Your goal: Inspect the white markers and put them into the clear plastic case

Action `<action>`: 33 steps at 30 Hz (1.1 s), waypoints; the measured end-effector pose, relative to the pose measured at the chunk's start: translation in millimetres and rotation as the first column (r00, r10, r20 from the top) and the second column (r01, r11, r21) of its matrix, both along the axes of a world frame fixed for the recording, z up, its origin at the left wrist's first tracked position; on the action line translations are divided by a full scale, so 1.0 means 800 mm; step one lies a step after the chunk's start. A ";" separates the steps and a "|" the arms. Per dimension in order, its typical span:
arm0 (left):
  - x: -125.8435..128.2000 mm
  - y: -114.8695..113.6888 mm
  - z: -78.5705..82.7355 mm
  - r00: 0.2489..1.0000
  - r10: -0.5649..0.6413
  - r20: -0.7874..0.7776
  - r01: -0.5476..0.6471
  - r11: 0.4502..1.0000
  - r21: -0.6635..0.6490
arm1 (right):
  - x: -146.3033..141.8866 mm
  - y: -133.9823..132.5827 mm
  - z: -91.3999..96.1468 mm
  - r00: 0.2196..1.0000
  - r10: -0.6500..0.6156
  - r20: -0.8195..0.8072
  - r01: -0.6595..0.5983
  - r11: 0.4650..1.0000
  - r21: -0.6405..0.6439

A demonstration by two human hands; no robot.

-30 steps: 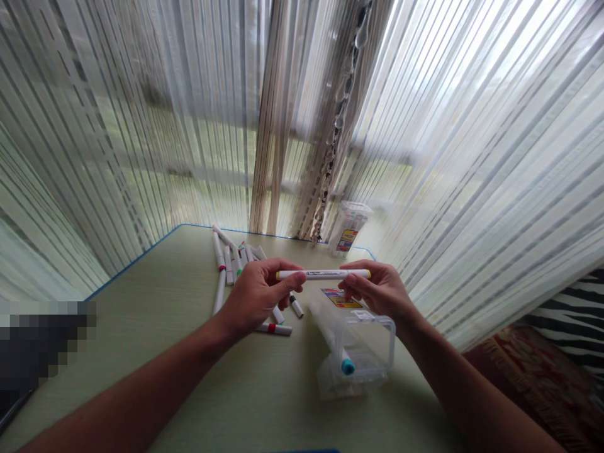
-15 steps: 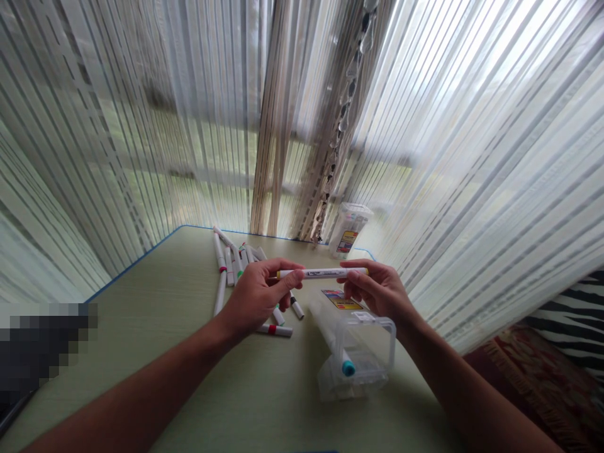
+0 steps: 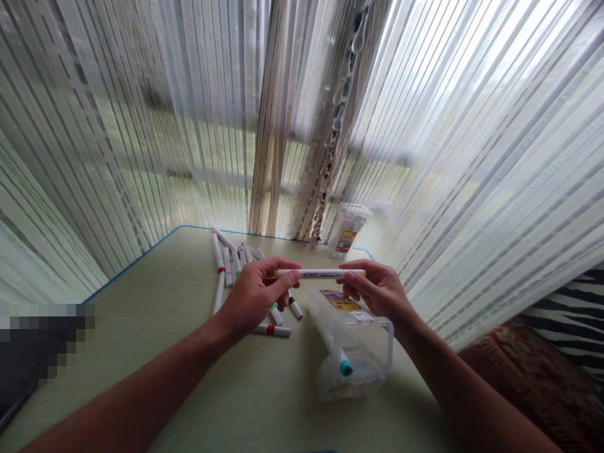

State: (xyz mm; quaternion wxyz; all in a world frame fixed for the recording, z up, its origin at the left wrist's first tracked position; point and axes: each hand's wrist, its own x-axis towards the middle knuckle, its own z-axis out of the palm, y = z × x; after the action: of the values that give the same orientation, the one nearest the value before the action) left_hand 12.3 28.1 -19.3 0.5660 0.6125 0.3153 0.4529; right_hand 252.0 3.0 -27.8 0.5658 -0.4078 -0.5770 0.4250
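A white marker (image 3: 323,274) with yellow ends is held level between my two hands, its printed side facing me. My left hand (image 3: 257,290) pinches its left end, and my right hand (image 3: 375,284) pinches the right end. Below my right hand a clear plastic case (image 3: 325,324) lies on its side, lid open toward me. Inside it rests a marker with a teal end (image 3: 346,367). Several loose white markers (image 3: 229,264) are heaped beyond and beside my left hand, which partly hides them. A marker with a red band (image 3: 274,330) lies below that hand.
The pale green table (image 3: 155,333) has a blue edge. A second clear case (image 3: 348,231) with a label stands upright at the back. String curtains (image 3: 202,126) and a beaded strand (image 3: 336,123) hang behind. On the right are a zebra-striped cloth (image 3: 566,321) and a patterned, fringed cloth (image 3: 519,365).
Both hands keep their pinch on the marker. The view has shifted very slightly, and the beaded strand has swung a little to the left.
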 end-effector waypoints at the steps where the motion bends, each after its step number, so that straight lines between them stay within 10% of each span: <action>1: 0.000 0.000 0.000 1.000 -0.002 -0.003 0.002 1.000 0.002 | 0.000 0.000 -0.001 1.000 0.003 0.001 -0.003 1.000 0.001; 33: -0.003 0.000 -0.001 0.999 -0.028 0.026 0.028 0.999 -0.019 | -0.003 -0.004 0.006 0.999 0.022 -0.049 -0.023 0.999 -0.028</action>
State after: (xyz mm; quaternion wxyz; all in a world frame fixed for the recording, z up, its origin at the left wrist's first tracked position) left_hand 9.8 28.1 -20.1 0.5821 0.6055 0.3036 0.4499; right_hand 249.4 0.1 -23.4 0.5689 -0.3989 -0.5617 0.4491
